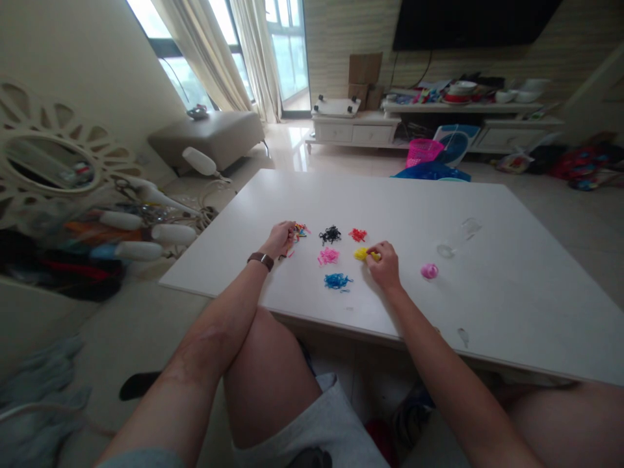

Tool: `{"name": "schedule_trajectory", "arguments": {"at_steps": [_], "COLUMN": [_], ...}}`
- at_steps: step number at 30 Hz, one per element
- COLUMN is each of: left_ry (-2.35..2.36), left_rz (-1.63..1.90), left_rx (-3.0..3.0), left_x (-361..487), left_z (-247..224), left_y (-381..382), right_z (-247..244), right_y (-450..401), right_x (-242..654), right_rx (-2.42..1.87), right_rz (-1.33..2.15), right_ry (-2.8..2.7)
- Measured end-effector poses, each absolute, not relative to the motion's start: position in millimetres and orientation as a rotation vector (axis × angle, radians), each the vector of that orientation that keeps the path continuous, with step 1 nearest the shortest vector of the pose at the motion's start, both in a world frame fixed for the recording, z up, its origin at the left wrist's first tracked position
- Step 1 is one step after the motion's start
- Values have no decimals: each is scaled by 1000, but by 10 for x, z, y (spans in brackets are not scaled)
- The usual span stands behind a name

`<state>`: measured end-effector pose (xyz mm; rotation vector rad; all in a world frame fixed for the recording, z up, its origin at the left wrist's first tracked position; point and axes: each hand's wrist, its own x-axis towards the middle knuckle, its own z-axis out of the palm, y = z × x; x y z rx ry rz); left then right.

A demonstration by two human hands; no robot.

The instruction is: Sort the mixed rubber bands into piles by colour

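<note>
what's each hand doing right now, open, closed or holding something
Left hand: at the mixed-colour bands; grip can't be told.
Right hand: at the yellow bands; open or closed can't be told.

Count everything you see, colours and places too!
Table: one, white, centre
Mixed pile: one, multicoloured, table left
Black pile: one, black, beside mixed
Red pile: one, red, beside black
Pink pile: one, pink, nearer than black
Yellow pile: one, yellow, nearer than red
Blue pile: one, blue, nearer than pink
Round thing: one, pink, table right
Clear things: several, clear, table right
Television: one, black, wall
Cabinet: at least one, white, below television
Basket: one, pink, beyond table
Bench: one, greyish, by window
Mirror: one, cream, left
Clutter: uncountable, multicoloured, floor
Left hand: one, bare, at mixed pile
Right hand: one, bare, at yellow pile
</note>
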<state>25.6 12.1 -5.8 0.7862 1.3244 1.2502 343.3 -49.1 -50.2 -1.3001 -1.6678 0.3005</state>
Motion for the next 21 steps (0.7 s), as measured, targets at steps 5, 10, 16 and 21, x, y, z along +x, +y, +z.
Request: {"name": "schedule_trajectory", "arguments": {"at_steps": [5, 10, 16, 21], "left_ry": [1894, 2029, 2070, 2068], "left_rz": [1021, 846, 800, 808], "left_rx": [1503, 1744, 1799, 1807], "left_x": [248, 323, 350, 300], "left_z": [-123, -201, -200, -102], "left_y": [164, 218, 206, 180], "right_z": [-488, -484, -501, -507], "right_y": [-500, -501, -489, -489], "right_x": [3429, 3426, 3426, 3426], "right_rx": [-1302, -1307, -1311, -1312], "right_rz": [310, 317, 292, 293], "right_ry": [-1668, -1663, -1662, -1664]}}
